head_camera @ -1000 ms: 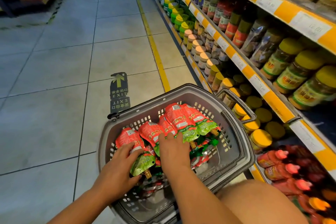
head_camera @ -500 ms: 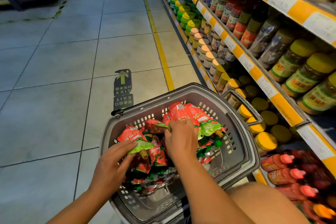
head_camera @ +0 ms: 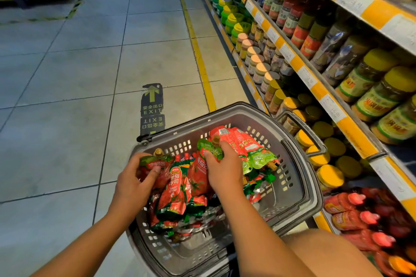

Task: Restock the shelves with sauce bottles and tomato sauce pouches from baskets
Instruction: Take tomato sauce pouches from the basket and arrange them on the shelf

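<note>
left hand (head_camera: 132,183) grips pouch (head_camera: 155,164) | right hand (head_camera: 222,170) grips pouch top (head_camera: 209,148)

Grey tiled floor (head_camera: 67,101) runs down the aisle, a yellow painted line (head_camera: 198,51) along its right side and a dark exit arrow sticker (head_camera: 152,109) just left of it. Near, the grey perforated plastic basket (head_camera: 299,186) sits beside the orange-edged shelves (head_camera: 315,83), packed with jars.
</note>
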Action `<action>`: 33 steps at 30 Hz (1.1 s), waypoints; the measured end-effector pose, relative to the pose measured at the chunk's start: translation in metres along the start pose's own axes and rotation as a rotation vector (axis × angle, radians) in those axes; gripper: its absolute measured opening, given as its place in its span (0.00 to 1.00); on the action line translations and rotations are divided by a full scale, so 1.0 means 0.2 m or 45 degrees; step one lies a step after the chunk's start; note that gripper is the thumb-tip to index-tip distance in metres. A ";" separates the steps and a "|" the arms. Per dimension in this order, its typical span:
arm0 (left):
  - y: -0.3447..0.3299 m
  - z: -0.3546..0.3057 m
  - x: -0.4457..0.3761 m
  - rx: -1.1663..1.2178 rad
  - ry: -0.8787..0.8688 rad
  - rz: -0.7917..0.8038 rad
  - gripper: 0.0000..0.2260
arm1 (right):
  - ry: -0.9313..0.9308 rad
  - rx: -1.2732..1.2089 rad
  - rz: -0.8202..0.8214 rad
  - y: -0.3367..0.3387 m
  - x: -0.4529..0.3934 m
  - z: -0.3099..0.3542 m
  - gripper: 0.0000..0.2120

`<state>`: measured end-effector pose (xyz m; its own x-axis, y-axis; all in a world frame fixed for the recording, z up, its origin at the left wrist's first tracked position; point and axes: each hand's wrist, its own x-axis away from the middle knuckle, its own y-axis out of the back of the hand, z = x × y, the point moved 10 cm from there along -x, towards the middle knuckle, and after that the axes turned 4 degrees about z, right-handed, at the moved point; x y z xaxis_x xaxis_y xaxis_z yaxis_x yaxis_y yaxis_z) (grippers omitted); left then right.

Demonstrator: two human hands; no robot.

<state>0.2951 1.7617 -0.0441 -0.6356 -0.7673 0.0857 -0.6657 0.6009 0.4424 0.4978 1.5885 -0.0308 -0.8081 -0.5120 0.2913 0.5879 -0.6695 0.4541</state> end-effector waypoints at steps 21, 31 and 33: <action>-0.07 0.02 0.00 -0.413 -0.041 0.084 0.22 | -0.091 -0.109 0.108 -0.02 0.06 -0.12 0.18; -0.02 0.05 0.01 -0.251 0.165 -0.108 0.24 | -0.106 -0.681 -0.237 0.33 0.20 -0.11 0.15; 0.00 0.05 0.02 -0.196 0.141 -0.129 0.29 | -0.113 -0.785 -0.295 0.40 0.23 -0.12 0.12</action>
<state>0.2890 1.7611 -0.0521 -0.5159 -0.8471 0.1273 -0.6512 0.4844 0.5843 0.5084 1.4991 -0.0006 -0.9008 -0.2888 0.3243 0.2906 -0.9558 -0.0441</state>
